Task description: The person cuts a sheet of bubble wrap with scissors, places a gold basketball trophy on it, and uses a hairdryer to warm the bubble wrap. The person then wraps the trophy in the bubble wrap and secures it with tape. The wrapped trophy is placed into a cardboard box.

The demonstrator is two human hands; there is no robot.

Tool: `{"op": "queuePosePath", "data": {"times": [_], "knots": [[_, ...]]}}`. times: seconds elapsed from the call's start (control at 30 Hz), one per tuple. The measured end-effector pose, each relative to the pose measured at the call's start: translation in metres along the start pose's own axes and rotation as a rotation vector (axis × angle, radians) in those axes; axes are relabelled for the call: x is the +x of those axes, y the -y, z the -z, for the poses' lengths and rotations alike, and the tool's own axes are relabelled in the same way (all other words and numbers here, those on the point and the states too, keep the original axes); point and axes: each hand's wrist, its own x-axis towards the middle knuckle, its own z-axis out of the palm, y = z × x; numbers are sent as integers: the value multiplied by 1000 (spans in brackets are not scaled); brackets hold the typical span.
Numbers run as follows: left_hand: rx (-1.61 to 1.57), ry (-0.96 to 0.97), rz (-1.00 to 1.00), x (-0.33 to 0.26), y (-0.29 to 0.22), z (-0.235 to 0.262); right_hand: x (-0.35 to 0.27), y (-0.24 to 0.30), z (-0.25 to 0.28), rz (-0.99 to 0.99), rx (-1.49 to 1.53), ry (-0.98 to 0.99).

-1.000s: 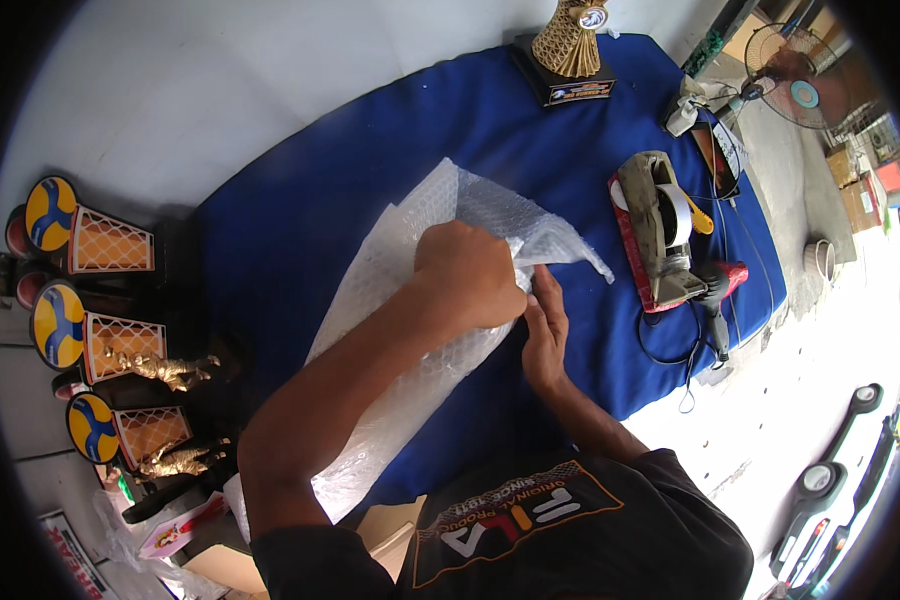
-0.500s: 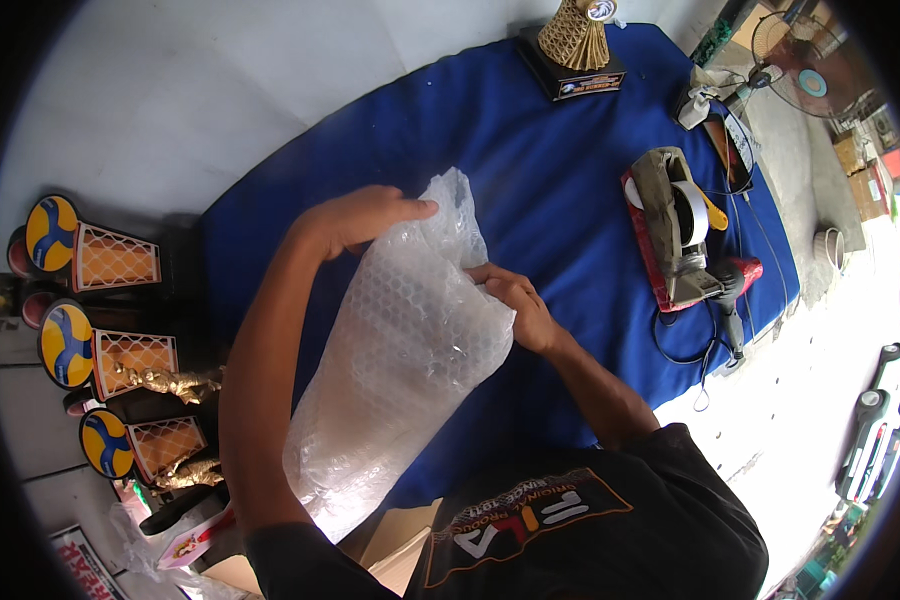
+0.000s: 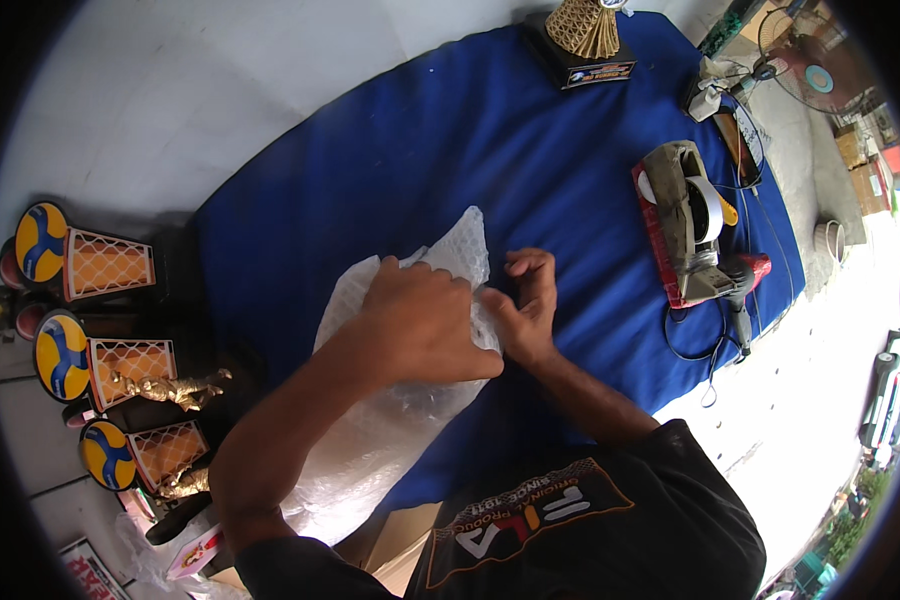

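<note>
Head view: has left hand [image 3: 420, 322] knuckles-up over crinkled, translucent bubble wrap [image 3: 370, 440] on blue cloth [image 3: 350, 170], hiding fingertips; can't tell if gripping. Has right hand [image 3: 528, 318] beside wrap's edge, thumb apart from half-curled fingers. Shows gold lattice trophy [image 3: 582, 32] cut off at top, wrap partly behind left forearm [image 3: 290, 425].

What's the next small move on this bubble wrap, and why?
Probably fold the loose corner of the bubble wrap down with the right hand: that corner sticks out past the left hand, which lies over the wrap, while the right hand is open beside its edge.
</note>
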Motion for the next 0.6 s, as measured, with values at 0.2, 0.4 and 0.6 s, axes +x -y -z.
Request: {"op": "queuePosePath", "data": {"times": [0.2,0.4,0.6], "knots": [[-329,64,-117,-18,57,-7,49,13,14,-456,189,514],[-513,116,-221,-20,82,-2,37,39,-17,-653,452,482],[-683,187,-400,-8,78,-9,-3,85,31,-484,345,375]]}}
